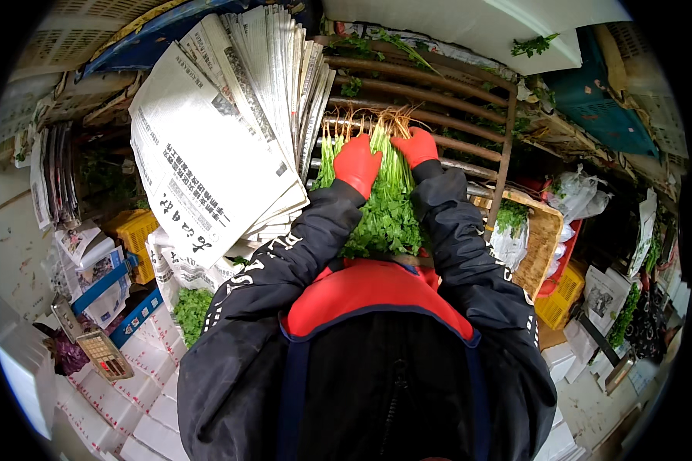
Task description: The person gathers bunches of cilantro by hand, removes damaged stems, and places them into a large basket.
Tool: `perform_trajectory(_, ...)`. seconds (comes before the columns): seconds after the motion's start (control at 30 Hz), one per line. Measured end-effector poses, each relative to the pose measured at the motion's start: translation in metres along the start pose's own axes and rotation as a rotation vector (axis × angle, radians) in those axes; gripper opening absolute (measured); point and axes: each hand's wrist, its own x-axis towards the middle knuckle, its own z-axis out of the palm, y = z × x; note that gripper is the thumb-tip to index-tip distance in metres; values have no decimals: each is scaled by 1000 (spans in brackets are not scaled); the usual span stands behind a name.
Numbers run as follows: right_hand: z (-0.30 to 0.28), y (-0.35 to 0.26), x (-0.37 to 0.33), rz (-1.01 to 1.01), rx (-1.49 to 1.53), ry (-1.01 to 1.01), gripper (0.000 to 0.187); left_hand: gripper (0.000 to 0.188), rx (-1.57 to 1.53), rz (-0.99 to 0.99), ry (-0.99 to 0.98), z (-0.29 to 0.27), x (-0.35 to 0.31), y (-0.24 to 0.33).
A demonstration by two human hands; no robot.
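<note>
L hand [357, 165] & R hand [415, 147], red-gloved, touch coriander-like greens [388, 219], can't tell if clamped; prob. aligning stems [392, 165], next move needs roots [393, 117] level.

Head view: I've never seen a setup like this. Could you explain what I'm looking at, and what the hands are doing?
There is no machine here: a person is working. A wide fisheye camera on their head looks down, so straight edges bend and the rim is black. The dark sleeves are the wearer's own. The left hand and right hand, both in red gloves, are on a bunch of leafy greens; how firmly they grip is hard to tell. The greens lie on a slatted rack, roots away from the wearer and leaves toward them. Fanned newspapers lie to the left.
</note>
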Motion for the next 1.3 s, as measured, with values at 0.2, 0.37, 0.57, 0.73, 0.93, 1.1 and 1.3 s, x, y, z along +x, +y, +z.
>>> perform_trajectory(0.2,-3,11,5,156,628,-230,30,34,-372,-159,-85,2,2,-12)
perform_trajectory(0.37,-12,5,6,99,776,-269,32,29,-684,-241,-180,9,7,-20)
perform_trajectory(0.57,-10,-2,8,-4,540,-386,36,25,-717,-217,-85,6,2,-14)
perform_trajectory(0.73,-21,10,7,122,558,-371,32,22,-445,-175,-4,-13,-10,-9)
perform_trajectory(0.93,-28,9,10,12,594,-478,32,22,-287,25,-26,-5,-21,17)
perform_trajectory(1.1,-13,7,23,-6,90,-282,37,27,-338,83,-28,-6,-28,14)
perform_trajectory(1.3,-19,20,17,3,309,-313,35,41,-12,30,-65,-6,-9,-12)
